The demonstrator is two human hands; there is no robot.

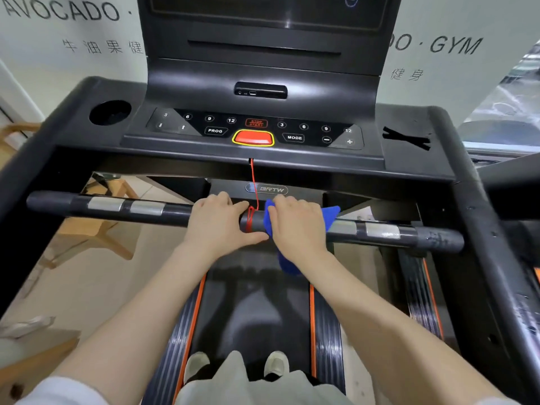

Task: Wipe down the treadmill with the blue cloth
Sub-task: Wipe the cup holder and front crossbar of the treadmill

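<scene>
1. Position: the person stands on the treadmill (pixel 409 159) belt, both hands on the crossbar (pixel 146 210) that runs left to right below the console (pixel 254 128).
2. Right hand (pixel 298 226): fingers curled over the bar, gripping the cloth (pixel 331 214) wrapped round it. Blue corners stick out to the right of the hand and hang below the wrist.
3. Left hand (pixel 217 223): fingers curled over the bare bar just left of the cloth, thumb reaching toward it. It holds the bar only.
4. Red cord (pixel 253 182): hangs from the console edge and is wound round the bar between the two hands.
5. Step in hand, as judged: wiping the centre of the bar. To do it well, the wrap should stay snug and slide along the bar with a slight twist, so the underside is reached. The left hand should steady the bar clear of the path.
6. Caution: the cord winding sits against the cloth; a hard pass could snag or pull it.
7. Materials: the bar is a dark matte tube with bright metal sensor plates (pixel 125 206) on both sides; the right end looks scuffed and pale. The cloth looks soft and pliable. The console is smooth black plastic with a red button (pixel 253 137).
</scene>
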